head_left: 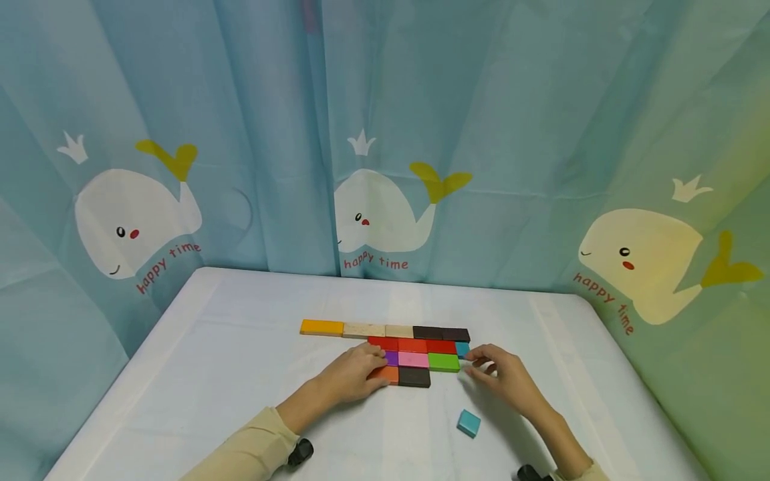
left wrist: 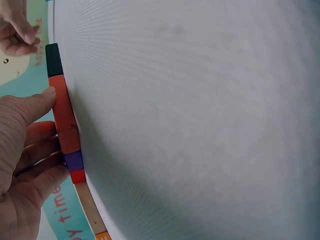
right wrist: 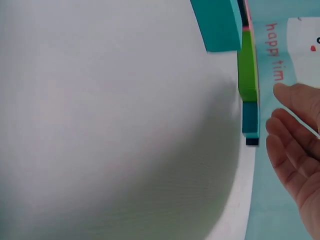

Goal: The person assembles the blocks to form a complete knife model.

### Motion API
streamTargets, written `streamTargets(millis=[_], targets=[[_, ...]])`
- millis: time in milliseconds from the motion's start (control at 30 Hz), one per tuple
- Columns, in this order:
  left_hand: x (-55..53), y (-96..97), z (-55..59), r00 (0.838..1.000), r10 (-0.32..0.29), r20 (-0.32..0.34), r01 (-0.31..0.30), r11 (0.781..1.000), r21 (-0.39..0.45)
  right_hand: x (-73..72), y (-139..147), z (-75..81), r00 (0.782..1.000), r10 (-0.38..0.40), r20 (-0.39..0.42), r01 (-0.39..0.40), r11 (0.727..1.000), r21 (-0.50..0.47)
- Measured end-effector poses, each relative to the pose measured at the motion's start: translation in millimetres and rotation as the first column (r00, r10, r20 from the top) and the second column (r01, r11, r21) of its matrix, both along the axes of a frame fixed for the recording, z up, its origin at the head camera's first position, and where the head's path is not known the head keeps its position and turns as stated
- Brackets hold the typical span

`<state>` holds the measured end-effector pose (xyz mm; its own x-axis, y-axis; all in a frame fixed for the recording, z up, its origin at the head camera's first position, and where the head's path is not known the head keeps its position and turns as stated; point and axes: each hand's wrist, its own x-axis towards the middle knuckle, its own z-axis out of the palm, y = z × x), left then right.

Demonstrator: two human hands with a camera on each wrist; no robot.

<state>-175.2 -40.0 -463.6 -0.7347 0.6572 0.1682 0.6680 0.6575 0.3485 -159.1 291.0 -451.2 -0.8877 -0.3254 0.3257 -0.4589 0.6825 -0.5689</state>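
Flat coloured blocks lie in touching rows on the white table. My left hand (head_left: 355, 371) rests at the rows' left end, its thumb and fingertips touching the orange block (left wrist: 64, 102) and the purple block (left wrist: 73, 161) in the left wrist view. Right of the rows, my right hand (head_left: 502, 377) hovers with loosely bent fingers by the small blue block (head_left: 462, 349) at the end of the red blocks (head_left: 412, 345). Nothing shows between its fingers in the right wrist view. The green block (head_left: 444, 363) sits nearby, beside a pink block (head_left: 413, 359).
One loose teal block (head_left: 468, 423) lies nearer the front, apart from the rows. The back row holds a yellow block (head_left: 321, 327), pale wooden blocks (head_left: 363, 330) and dark blocks (head_left: 428, 333). A whale-print curtain (head_left: 511, 167) hangs behind the table (head_left: 240, 374).
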Motion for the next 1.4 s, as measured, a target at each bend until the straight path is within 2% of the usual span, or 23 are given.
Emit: streamTargets(millis=[100,200,400,533,700,800,967,1167,1233,1400], targets=[[0.4,-0.7,1.9,1.000,0.001,0.001,-0.001,1.000,-0.002,10.5,1,1.9,0.996,0.048,0.070,-0.045,0.998,-0.035],[0.7,-1.4,3.3,1.000,0.000,0.004,0.000,1.000,0.000,20.5,3,3.4,0.980,0.115,0.164,-0.103,0.991,-0.080],[-0.3,-1.7,3.0,1.000,-0.001,0.009,0.001,1.000,0.005,36.4,9,2.2,0.914,0.248,0.323,-0.203,0.965,-0.166],[-0.3,-1.9,2.4,1.000,0.000,0.003,0.000,1.000,0.004,42.9,13,-1.2,0.870,0.329,0.367,-0.274,0.942,-0.195],[-0.3,-1.9,2.1,1.000,-0.007,0.001,0.007,1.000,0.013,48.9,14,-5.7,0.827,0.370,0.424,-0.314,0.929,-0.197],[-0.3,-1.8,1.8,1.000,-0.007,-0.001,0.007,1.000,0.015,51.4,14,-7.7,0.836,0.371,0.405,-0.330,0.929,-0.168],[0.3,-1.6,1.1,1.000,-0.005,0.001,0.005,1.000,0.013,52.8,11,-7.4,0.871,0.341,0.353,-0.324,0.940,-0.107],[1.0,-1.1,1.3,1.000,-0.004,0.001,0.004,1.000,0.012,49.8,6,-4.7,0.869,0.294,0.397,-0.276,0.956,-0.104],[1.1,-0.7,1.4,1.000,-0.004,0.009,0.004,1.000,0.017,49.3,4,-5.2,0.877,0.304,0.372,-0.280,0.953,-0.118],[1.2,0.1,1.5,1.000,0.000,0.028,-0.001,1.000,0.017,46.4,-2,-6.0,0.914,0.301,0.273,-0.278,0.953,-0.121]])
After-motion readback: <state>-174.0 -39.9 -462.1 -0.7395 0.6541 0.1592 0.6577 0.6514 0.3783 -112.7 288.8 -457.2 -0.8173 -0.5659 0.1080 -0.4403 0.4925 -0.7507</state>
